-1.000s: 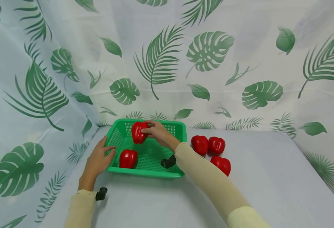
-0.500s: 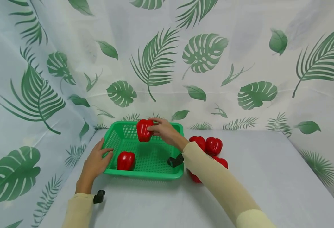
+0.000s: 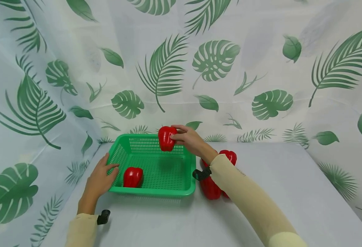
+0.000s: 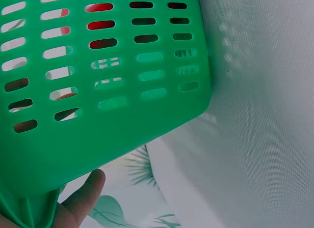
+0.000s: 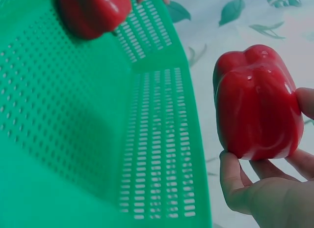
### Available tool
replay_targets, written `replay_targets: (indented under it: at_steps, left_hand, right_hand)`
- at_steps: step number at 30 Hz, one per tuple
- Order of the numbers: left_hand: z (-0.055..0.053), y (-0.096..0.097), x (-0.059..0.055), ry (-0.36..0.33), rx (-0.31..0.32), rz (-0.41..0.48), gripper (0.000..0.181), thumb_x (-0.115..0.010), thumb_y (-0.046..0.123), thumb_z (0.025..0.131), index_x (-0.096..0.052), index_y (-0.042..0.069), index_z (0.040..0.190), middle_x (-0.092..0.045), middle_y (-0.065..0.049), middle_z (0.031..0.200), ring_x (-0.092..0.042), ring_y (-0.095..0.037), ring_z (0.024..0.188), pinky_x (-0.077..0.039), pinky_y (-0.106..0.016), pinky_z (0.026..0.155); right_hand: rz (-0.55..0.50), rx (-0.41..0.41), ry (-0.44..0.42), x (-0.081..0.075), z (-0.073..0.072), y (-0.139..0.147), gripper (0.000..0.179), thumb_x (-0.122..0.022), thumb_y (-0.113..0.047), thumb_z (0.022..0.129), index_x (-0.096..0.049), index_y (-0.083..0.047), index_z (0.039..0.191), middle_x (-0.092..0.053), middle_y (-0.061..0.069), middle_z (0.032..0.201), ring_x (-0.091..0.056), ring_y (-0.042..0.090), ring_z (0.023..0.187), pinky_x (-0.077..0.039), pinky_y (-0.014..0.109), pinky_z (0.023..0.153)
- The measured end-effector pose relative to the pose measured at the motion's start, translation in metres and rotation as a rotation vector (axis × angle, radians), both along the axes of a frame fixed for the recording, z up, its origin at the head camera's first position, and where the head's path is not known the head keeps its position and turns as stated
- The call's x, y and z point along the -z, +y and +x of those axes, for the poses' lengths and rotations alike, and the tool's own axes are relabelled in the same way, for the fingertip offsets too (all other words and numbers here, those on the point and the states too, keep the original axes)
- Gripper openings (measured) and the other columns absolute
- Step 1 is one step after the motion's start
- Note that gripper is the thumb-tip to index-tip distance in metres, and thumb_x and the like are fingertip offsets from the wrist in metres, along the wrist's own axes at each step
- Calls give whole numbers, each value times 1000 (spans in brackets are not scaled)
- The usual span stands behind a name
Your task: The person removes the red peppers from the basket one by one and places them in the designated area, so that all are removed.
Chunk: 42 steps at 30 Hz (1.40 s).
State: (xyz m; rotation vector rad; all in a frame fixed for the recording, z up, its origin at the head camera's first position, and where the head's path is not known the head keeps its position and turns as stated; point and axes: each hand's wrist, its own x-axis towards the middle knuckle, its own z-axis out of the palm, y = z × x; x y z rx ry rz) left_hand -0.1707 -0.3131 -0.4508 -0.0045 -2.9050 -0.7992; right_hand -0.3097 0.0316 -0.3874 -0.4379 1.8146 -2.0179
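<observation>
My right hand (image 3: pixel 190 139) holds a glossy red bell pepper (image 3: pixel 166 139) above the back right part of a green plastic basket (image 3: pixel 156 192). In the right wrist view, the thumb and fingertips are around the held pepper (image 5: pixel 257 107). Another red bell pepper (image 3: pixel 133 177) lies inside the basket at its front left corner. My left hand (image 3: pixel 98 178) grips the basket's left rim, with fingers on both sides of it. Through slots in the basket wall (image 4: pixel 108 134), the left wrist view shows bits of red.
Several more red bell peppers (image 3: pixel 210 188) lie on the white table (image 3: pixel 279 181) just right of the basket, partly hidden by my right forearm. A leaf-printed curtain (image 3: pixel 214 99) hangs behind the table and along its sides.
My right hand has carried the bell pepper right and slightly up, toward the basket's back right. The left hand stays at the left rim. The head view has shifted slightly.
</observation>
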Motion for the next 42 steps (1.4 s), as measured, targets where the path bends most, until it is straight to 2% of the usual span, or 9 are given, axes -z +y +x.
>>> replay_targets:
  at_steps: [6,15,19,24,29,35,42]
  left_hand:
    - [1,-1,-1,-4,1,1,41,-53,21,111,-68,-7,138,-18,-32,172,-19,-54,156,-28,-79,114]
    - [-3,-2,-2,-14,-3,-5,44,-51,24,111,-67,-6,140,-17,-30,173,-18,-54,157,-27,-81,113]
    - [-3,-1,-3,-9,0,-5,44,-52,23,111,-67,-6,140,-18,-31,173,-19,-54,156,-28,-80,113]
    - [-2,-1,-2,-13,3,-4,44,-52,23,112,-66,-7,141,-18,-32,172,-19,-55,156,-28,-79,114]
    - [-2,-2,0,-3,7,0,44,-52,24,112,-65,-7,141,-18,-32,172,-19,-55,156,-27,-79,115]
    - [-2,-2,3,12,12,-1,44,-52,23,111,-66,-8,140,-19,-33,172,-20,-55,155,-28,-78,115]
    - [2,-2,1,18,20,8,44,-53,23,111,-66,-8,139,-19,-33,171,-20,-55,155,-29,-78,115]
  right_hand:
    - [34,32,-4,-1,0,17,63,-68,-7,102,-45,-4,161,-50,19,155,-53,37,138,-51,47,111]
    - [44,60,17,-1,5,44,65,-69,-10,102,-45,-5,162,-50,17,157,-53,34,138,-49,46,113]
    - [29,70,28,-1,8,58,65,-66,-10,103,-43,-3,163,-49,19,158,-55,34,136,-51,41,111]
    - [18,91,16,1,10,74,62,-64,-10,104,-44,-4,163,-49,19,157,-55,32,134,-56,31,102]
    - [36,113,2,0,13,90,64,-66,-11,103,-45,-7,163,-48,18,158,-51,35,138,-57,32,101]
    - [52,121,15,3,16,109,66,-65,-11,105,-39,-6,166,-45,20,161,-48,37,141,-57,31,100]
    - [54,128,11,8,19,126,66,-61,-11,106,-36,-5,167,-44,21,162,-54,33,133,-56,31,102]
